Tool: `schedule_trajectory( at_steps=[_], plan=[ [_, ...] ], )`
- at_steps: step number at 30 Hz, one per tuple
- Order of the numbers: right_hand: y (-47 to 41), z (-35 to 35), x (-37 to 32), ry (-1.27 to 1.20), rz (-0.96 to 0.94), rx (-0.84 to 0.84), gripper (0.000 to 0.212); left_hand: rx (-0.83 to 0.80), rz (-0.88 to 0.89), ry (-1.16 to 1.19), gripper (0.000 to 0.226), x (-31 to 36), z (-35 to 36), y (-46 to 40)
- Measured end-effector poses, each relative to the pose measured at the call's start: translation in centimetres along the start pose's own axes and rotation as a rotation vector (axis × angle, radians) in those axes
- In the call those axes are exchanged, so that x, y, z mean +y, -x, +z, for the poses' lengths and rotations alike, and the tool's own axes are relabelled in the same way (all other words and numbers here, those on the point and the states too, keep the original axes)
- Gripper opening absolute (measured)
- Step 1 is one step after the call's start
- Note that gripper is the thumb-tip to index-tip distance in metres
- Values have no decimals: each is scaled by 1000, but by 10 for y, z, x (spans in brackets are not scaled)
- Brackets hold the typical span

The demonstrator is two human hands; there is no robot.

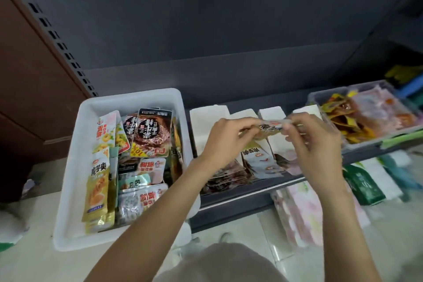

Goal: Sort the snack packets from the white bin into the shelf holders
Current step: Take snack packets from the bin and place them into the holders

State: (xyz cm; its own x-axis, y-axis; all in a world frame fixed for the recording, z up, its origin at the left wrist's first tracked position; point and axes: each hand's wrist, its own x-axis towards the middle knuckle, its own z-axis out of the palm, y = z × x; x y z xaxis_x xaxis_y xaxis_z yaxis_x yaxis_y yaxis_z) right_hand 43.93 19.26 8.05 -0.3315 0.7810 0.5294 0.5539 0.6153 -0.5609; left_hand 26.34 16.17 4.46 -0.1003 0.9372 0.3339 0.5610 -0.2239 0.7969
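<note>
Partly done: several packets already in the shelf holders (pixel 251 135), white bin (pixel 75 167) still crowded. Left hand (pixel 225 142) and right hand (pixel 313 142) pinching one snack packet (pixel 271 126) above the holders.

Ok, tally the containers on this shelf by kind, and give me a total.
white bin: 1
white shelf holders: 4 in view
clear plastic tray: 1
Total: 6
</note>
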Motion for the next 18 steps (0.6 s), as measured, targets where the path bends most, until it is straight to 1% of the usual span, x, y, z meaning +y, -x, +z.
schedule_trajectory(
  at_steps=[2, 5, 7, 11, 14, 16, 18],
  plan=[
    [10, 4, 17, 46, 49, -1, 6, -39, 24, -94, 24, -4, 16, -7],
    [24, 18, 38, -54, 209, 8, 4, -85, 25, -251, 21, -12, 29, -9],
    [29, 27, 48, -76, 252, -6, 5, -112, 27, -313, 21, -17, 34, -6],
    [28, 32, 55, -6, 206, -63, 10, -139, -13, -308, 22, -18, 41, 1],
    [29, 38, 61, 38, 160, -163, 16, -140, -31, -343, 21, -20, 40, 8],
    [29, 45, 64, 154, 132, -249, 23, -191, -55, -356, 22, -22, 36, 12],
    [29, 50, 61, 281, 102, -310, 34, -273, -112, -382, 24, -22, 29, 17]
  ],
)
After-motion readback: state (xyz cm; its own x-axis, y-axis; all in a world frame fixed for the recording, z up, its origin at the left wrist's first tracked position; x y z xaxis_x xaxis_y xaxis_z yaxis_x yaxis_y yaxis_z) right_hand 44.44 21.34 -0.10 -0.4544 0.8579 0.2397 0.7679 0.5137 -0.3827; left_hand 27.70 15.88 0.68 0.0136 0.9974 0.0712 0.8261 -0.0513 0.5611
